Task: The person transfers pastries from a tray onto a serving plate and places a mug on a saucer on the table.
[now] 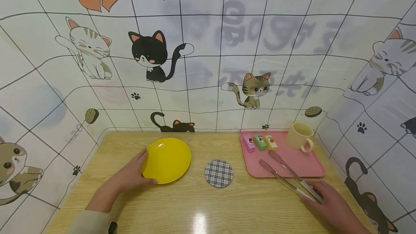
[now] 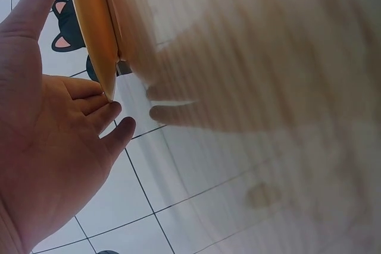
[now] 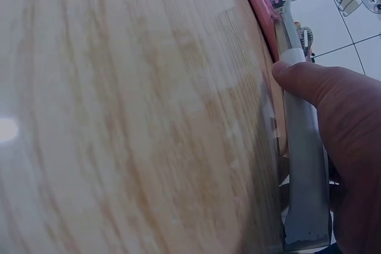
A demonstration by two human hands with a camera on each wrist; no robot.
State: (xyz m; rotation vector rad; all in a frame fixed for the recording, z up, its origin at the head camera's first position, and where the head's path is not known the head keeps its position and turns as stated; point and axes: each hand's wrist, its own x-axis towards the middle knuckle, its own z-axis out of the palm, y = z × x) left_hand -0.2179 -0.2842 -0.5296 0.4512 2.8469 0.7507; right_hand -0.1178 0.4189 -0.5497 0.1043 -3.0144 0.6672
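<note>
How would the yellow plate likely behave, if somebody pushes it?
The yellow plate is probably stiff: its round edge shows no bend at the left hand. Its shine suggests it may be slippery. Wide and low on the table, it seems unlikely to roll.

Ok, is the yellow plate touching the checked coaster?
Apart. The head view shows it plainly: a strip of bare wooden tabletop runs between the yellow plate's right rim and the checked coaster's left edge.
</note>
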